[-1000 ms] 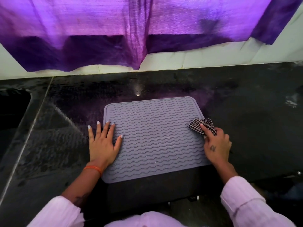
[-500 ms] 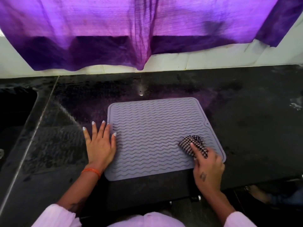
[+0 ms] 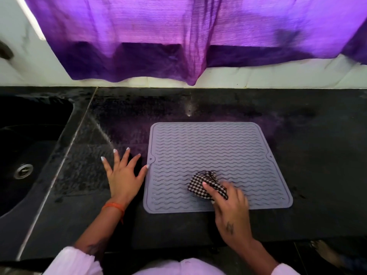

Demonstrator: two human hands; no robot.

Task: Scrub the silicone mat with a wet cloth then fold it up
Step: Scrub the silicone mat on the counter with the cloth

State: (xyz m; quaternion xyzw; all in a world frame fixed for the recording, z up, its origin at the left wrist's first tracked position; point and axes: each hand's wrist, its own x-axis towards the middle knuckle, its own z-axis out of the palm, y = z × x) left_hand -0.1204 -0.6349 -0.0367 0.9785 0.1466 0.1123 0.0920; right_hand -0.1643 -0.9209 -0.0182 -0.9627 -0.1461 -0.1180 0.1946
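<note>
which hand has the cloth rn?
The right hand: it grips the checkered cloth on the silicone mat. The left hand lies flat and spread on the counter beside the mat.

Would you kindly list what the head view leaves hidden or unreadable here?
- Grey ribbed silicone mat: the patch under the black-and-white checked cloth and right hand is covered.
- Checked cloth: wetness cannot be judged; part is hidden in the right hand's grip.
- Black sink: cut off by the left edge.
- Left hand: whether its thumb touches the mat's edge is unclear.
</note>
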